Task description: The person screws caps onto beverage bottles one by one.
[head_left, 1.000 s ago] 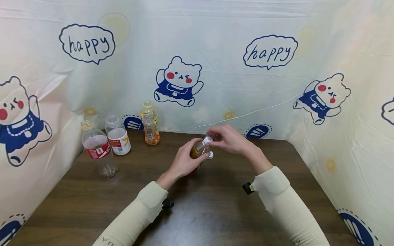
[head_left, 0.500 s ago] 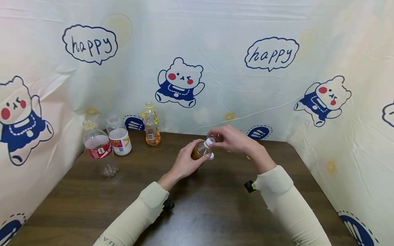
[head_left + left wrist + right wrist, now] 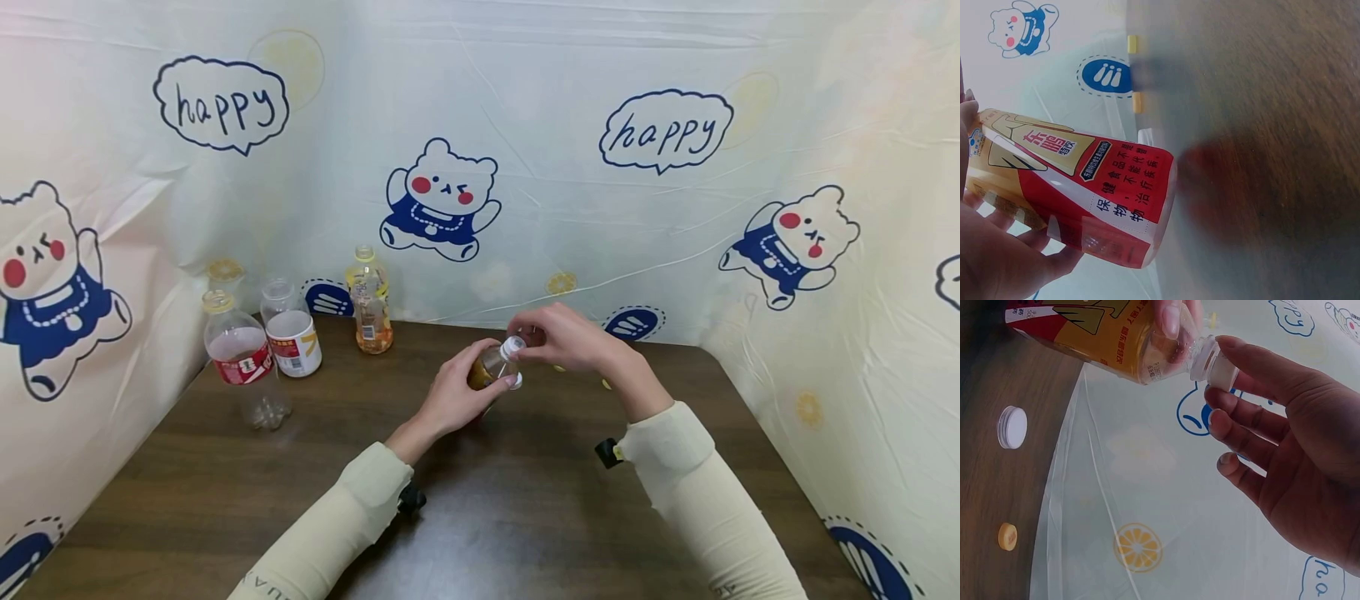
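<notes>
My left hand grips a bottle of amber drink with a red and yellow label, also seen in the left wrist view. The bottle leans toward the right; I cannot tell whether its base touches the table. At its mouth, thumb and forefinger of my right hand pinch a white cap. A narrow gap shows between cap and neck ring in the right wrist view. The other right fingers are loosely bent. Behind the bottle lie a loose white cap and a yellow cap.
Uncapped bottles stand at the left and back: a red-labelled one, a white-labelled one and a yellow one. Another yellow cap lies right of my right hand's wrist. Patterned cloth walls the brown table.
Both hands and the bottle have shifted slightly right, partly with the view. Yellow caps near the right wrist have come into sight. The right fingers stay at the white cap.
</notes>
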Demonstrator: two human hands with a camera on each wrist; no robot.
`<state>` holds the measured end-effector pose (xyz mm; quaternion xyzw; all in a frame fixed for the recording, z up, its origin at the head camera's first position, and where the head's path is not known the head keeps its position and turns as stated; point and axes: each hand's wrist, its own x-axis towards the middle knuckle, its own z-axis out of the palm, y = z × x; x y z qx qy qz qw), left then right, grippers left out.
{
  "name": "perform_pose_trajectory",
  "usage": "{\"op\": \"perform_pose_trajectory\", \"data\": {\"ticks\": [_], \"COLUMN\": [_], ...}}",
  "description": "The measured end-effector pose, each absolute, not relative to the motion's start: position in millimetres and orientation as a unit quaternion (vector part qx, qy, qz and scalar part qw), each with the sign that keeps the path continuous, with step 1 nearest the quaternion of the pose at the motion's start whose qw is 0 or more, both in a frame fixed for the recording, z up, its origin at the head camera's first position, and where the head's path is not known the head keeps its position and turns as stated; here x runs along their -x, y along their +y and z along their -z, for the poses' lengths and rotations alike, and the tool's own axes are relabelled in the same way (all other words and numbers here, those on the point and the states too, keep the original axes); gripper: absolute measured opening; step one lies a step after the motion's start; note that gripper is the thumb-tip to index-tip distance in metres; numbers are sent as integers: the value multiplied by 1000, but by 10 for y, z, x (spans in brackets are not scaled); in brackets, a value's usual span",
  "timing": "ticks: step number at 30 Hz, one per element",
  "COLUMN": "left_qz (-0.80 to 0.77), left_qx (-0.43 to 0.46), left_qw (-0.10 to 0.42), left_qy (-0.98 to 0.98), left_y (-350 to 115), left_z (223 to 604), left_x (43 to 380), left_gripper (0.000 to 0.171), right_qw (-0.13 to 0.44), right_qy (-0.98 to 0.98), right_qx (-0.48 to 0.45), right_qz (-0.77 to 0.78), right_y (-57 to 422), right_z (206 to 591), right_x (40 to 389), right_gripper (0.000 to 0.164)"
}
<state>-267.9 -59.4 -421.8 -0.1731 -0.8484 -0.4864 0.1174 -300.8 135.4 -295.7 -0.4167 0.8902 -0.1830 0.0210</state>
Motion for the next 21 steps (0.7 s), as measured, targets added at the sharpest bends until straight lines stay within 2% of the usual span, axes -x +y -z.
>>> {"op": "perform_pose_trajectory", "data": {"ticks": [8,21], "left_qz": [489,511], "left_qx": [177,182], "left_qw": [115,77], "left_qy": [-847,-837], "left_y": [-591,-626], "left_z": [4233,4209], "left_x": [2690,2698], "left_gripper": [58,56], "right_qw": [16,24], "right_qy": [897,877], "right_qx": [403,445], "right_qz": [181,181], "right_y": [1355,1390], "right_z": [2963,2973], "right_x": [2991,3014], "right_gripper": [20,23]}}
